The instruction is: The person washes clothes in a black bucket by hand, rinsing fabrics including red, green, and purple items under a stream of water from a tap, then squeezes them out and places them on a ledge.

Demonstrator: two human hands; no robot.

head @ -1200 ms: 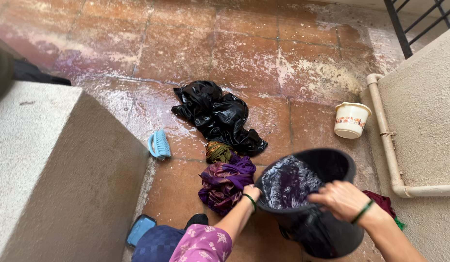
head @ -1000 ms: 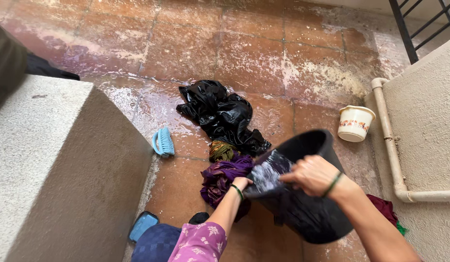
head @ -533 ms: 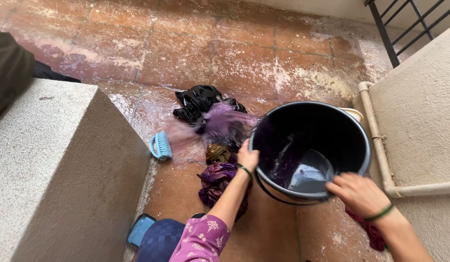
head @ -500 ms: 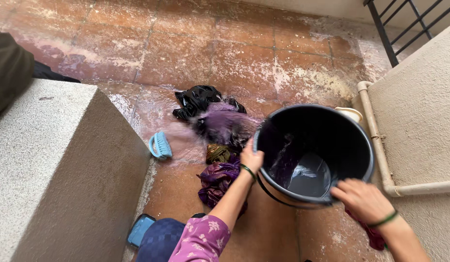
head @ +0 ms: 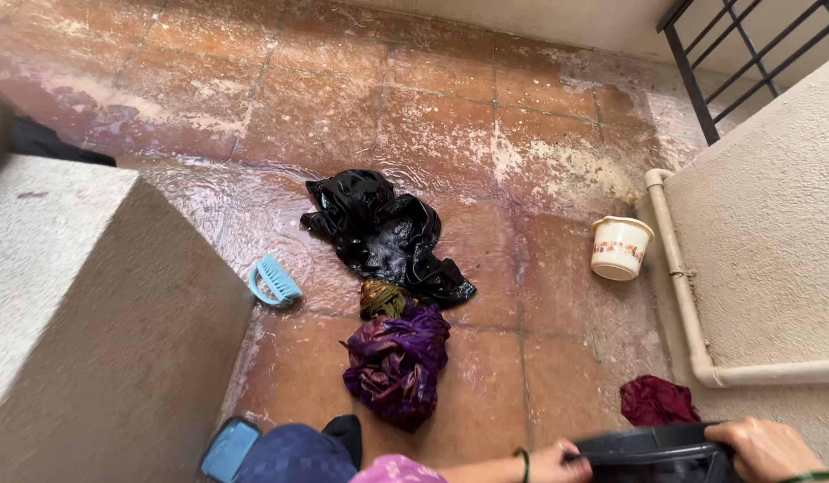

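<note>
At the bottom edge of the view my left hand (head: 557,462) and my right hand (head: 761,447) both grip the rim of a black bucket (head: 656,443), of which only the top rim shows. In front of me on the wet tiled floor lies a crumpled purple cloth (head: 398,360). Just beyond it sits a small olive cloth (head: 382,298), and farther off a soaked black garment (head: 385,233) in a spread of water. A dark red cloth (head: 656,401) lies right by the bucket.
A light blue scrub brush (head: 273,281) lies by a tall grey concrete block (head: 92,313) on the left. A small cream tub (head: 619,247) stands near a white pipe (head: 683,286) along the right wall. A black metal railing (head: 736,54) is at top right.
The bucket was tipped forward, pouring water over the black garment, then brought back down upright to the bottom edge. Both hands stayed on its rim. The floor around the clothes is wetter.
</note>
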